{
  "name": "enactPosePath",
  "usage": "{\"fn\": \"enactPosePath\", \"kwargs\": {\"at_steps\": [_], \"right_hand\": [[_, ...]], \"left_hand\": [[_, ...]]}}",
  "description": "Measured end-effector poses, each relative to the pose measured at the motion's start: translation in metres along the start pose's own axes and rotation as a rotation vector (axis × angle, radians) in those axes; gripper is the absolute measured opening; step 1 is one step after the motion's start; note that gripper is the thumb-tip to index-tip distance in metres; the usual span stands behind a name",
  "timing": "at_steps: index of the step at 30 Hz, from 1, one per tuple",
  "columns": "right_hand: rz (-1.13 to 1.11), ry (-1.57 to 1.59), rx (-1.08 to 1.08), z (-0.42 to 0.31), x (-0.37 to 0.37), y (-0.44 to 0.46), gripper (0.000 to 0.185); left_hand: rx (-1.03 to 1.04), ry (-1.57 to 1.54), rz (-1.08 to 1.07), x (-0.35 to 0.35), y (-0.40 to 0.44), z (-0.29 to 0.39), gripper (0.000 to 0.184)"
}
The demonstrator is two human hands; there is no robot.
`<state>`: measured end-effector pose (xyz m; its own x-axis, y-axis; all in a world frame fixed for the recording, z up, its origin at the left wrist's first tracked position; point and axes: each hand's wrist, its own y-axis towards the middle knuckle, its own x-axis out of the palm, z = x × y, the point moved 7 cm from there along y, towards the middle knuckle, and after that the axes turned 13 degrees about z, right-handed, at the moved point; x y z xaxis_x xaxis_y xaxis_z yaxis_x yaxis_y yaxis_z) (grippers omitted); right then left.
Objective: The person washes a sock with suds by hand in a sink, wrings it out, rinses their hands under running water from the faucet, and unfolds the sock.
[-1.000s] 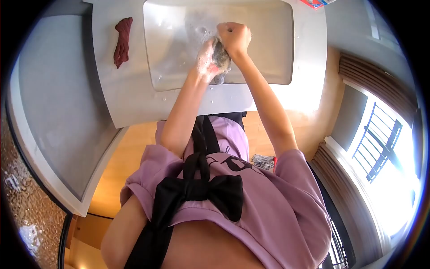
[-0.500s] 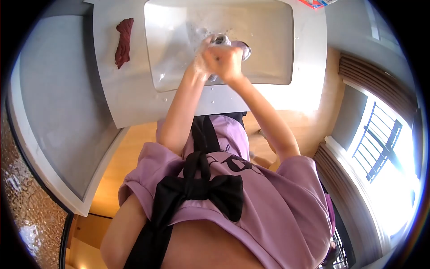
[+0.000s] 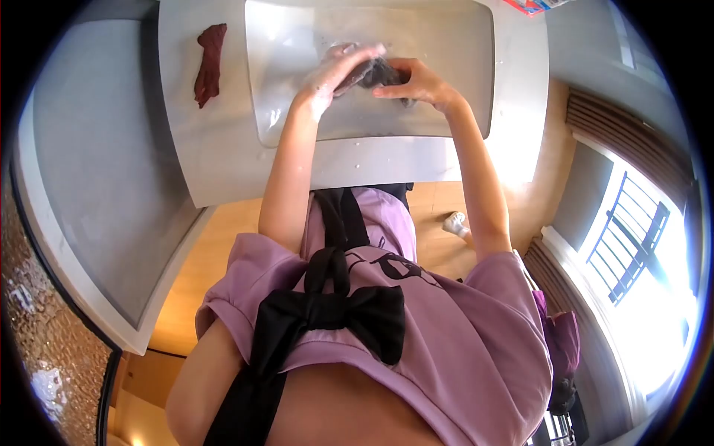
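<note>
A dark grey wet cloth (image 3: 381,74) is held between both hands above the basin (image 3: 446,119). My left hand (image 3: 333,74) has suds on it and lies along the left side of the cloth, its fingers stretched toward the right and partly over it. From the right, my right hand (image 3: 416,80) curls its thumb and fingers round the cloth's other end. A dark red, bunched cloth (image 3: 210,65) lies on the white counter (image 3: 182,141) left of the basin.
A grey panel (image 3: 111,171) with a pale edge stands at the left. Behind my right side, another person's foot (image 3: 455,223) and purple clothing (image 3: 563,340) show. A colourful packet (image 3: 529,6) sits at the top right, above a barred window (image 3: 628,234).
My hands have moved apart from their overlapped grip, with the grey cloth now visible between them. The other person's foot and more purple clothing have come into view at the right.
</note>
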<state>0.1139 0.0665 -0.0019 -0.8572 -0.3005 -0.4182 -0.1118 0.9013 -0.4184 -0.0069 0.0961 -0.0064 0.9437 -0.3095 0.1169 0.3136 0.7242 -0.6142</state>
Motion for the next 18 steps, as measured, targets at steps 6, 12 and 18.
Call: {"fn": "enactPosePath", "kwargs": {"at_steps": [6, 12, 18], "right_hand": [[0.025, 0.104, 0.157, 0.012, -0.027, -0.001, 0.028], [0.241, 0.596, 0.154, 0.018, -0.044, 0.006, 0.038], [0.683, 0.411, 0.135, 0.016, -0.043, 0.003, 0.048]], "left_hand": [[0.11, 0.171, -0.188, -0.002, -0.002, -0.013, 0.032], [0.022, 0.288, -0.26, -0.007, -0.008, -0.024, 0.044], [-0.118, -0.8, -0.114, -0.002, 0.029, -0.055, 0.031]]}}
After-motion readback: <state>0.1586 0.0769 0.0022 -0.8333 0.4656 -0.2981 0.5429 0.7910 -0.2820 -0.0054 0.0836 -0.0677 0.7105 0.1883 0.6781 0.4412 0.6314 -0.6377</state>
